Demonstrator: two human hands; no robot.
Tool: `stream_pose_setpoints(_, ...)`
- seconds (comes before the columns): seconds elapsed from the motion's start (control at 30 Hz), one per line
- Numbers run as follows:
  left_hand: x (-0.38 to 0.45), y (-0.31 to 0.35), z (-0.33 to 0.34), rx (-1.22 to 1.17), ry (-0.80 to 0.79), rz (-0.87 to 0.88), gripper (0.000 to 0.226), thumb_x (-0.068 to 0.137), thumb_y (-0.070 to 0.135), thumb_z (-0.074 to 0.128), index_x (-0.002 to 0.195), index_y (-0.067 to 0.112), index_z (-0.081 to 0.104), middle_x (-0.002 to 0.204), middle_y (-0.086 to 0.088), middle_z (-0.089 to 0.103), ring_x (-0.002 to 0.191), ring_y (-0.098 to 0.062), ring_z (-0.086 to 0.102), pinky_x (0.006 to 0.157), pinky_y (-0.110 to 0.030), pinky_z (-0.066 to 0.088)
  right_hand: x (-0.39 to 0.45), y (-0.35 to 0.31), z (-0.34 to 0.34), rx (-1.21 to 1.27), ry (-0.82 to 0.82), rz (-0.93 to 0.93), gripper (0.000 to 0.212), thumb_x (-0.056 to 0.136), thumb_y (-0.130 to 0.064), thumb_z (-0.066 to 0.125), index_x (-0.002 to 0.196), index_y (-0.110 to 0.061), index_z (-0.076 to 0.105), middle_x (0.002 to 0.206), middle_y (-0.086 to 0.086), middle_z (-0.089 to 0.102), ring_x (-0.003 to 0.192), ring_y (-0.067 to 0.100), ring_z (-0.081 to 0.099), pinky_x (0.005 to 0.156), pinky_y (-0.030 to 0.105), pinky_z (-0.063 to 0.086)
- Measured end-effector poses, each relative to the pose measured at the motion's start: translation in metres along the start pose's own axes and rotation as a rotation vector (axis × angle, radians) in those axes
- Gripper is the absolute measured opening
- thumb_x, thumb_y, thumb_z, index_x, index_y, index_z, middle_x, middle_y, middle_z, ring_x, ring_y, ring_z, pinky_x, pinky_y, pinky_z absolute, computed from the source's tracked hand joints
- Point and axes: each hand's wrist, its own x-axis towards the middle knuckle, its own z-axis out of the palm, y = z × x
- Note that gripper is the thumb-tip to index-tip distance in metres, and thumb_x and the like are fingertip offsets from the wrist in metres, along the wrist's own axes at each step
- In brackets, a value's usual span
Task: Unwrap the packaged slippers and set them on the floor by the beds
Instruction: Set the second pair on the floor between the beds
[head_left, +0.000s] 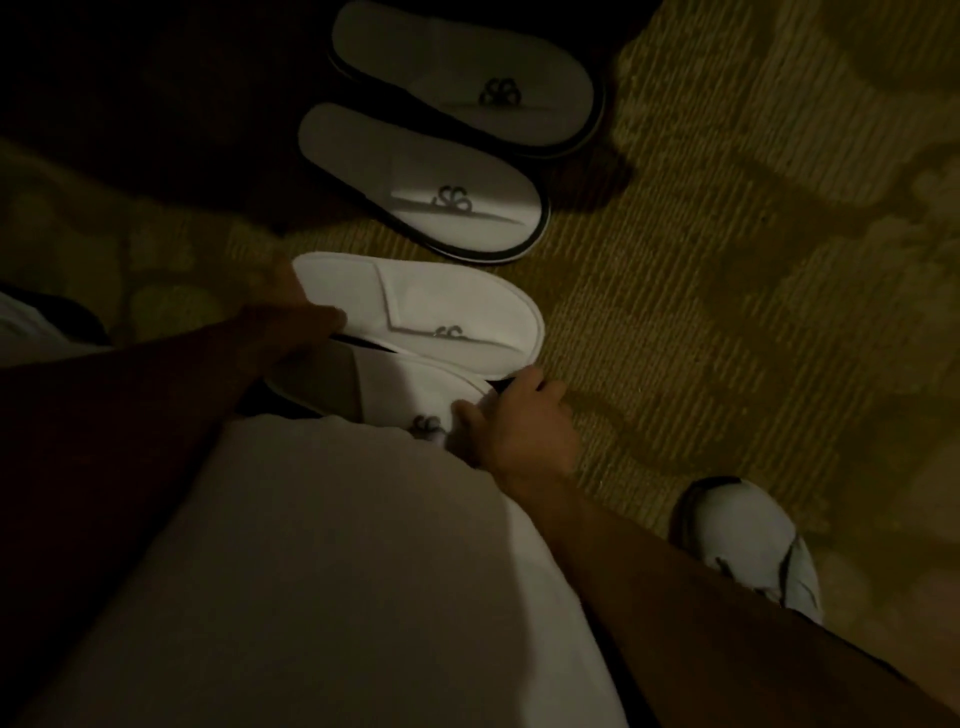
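Dim room. Patterned carpet (727, 260), olive and tan, with a deep black shadow over its upper left. The open stretch of carpet lies to the right of all the slippers.

The person's white shirt (322, 571) fills the lower centre of the view. A white shoe (753, 545) stands on the carpet at lower right, well apart from the slippers.

Far pair (447, 130): two white slippers with dark sole edges, flat on the carpet side by side, toes pointing right, heels reaching into the shadow. Each toe band carries a dark looped logo; no letters can be read.

Near pair (415, 338): two white slippers in hand just below the far pair, toes right, one overlapping the other. Same looped logo on both, partly hidden on the lower one. Whether they touch the carpet cannot be told.

Left hand (296, 322): forearm comes in from the left, fingers curled around the heel end of the near pair, thumb on top of the upper slipper.

Right hand (519, 415): forearm comes up from lower right, fingers bent and pinching the toe end of the lower slipper, thumb pressed on its band next to the logo.
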Motion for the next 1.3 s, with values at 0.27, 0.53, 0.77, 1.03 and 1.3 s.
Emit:
stream_pose_setpoints(0.27,-0.052,0.053,-0.013,0.017,0.129,0.165,0.043,0.090,0.033,0.064,0.111,-0.005,0.061,0.115,-0.028,0.062,0.108,-0.044,0.057,0.094,-0.045,0.047,0.032,0.031,-0.045,0.021,0.166,-0.291,0.062,0.092,-0.045,0.059,0.143,-0.017,0.036,0.131,0.018,0.042,0.109,0.036,0.054,0.082,0.042,0.049)
stream_pose_setpoints(0.53,-0.061,0.055,-0.011,-0.255,-0.179,-0.057,0.052,0.086,0.042,0.069,0.112,-0.001,0.055,0.101,-0.026,0.064,0.089,-0.042,0.067,0.079,-0.051,0.059,0.040,0.011,-0.049,0.096,-0.029,-0.274,0.051,0.090,-0.025,0.067,0.133,-0.014,0.041,0.133,0.018,0.035,0.109,0.039,0.052,0.090,0.045,0.048)
stream_pose_setpoints(0.77,-0.065,0.056,-0.012,-0.226,-0.190,-0.084,0.042,0.086,0.032,0.071,0.110,0.001,0.055,0.106,-0.025,0.064,0.095,-0.041,0.066,0.084,-0.051,0.058,0.035,0.005,-0.041,0.154,-0.059,-0.296,0.043,0.089,-0.008,0.063,0.127,-0.008,0.043,0.132,0.020,0.044,0.110,0.040,0.053,0.091,0.049,0.049)
stream_pose_setpoints(1.03,-0.072,0.056,-0.012,-0.182,-0.196,-0.076,0.061,0.080,0.026,0.079,0.126,0.002,0.047,0.124,-0.023,0.057,0.111,-0.040,0.059,0.085,-0.044,0.053,0.039,0.003,-0.045,0.136,0.003,-0.362,0.040,0.089,0.004,0.054,0.127,-0.005,0.047,0.128,0.019,0.049,0.109,0.038,0.054,0.092,0.049,0.047)
stream_pose_setpoints(1.3,-0.083,0.065,0.006,-0.355,-0.181,-0.286,0.115,0.072,0.039,0.084,0.152,0.010,0.006,0.152,-0.023,0.029,0.135,-0.041,0.039,0.105,-0.050,0.043,0.052,0.000,-0.046,0.258,0.065,-0.364,0.023,0.093,-0.001,0.052,0.115,0.000,0.054,0.118,0.020,0.056,0.106,0.033,0.054,0.083,0.036,0.038)
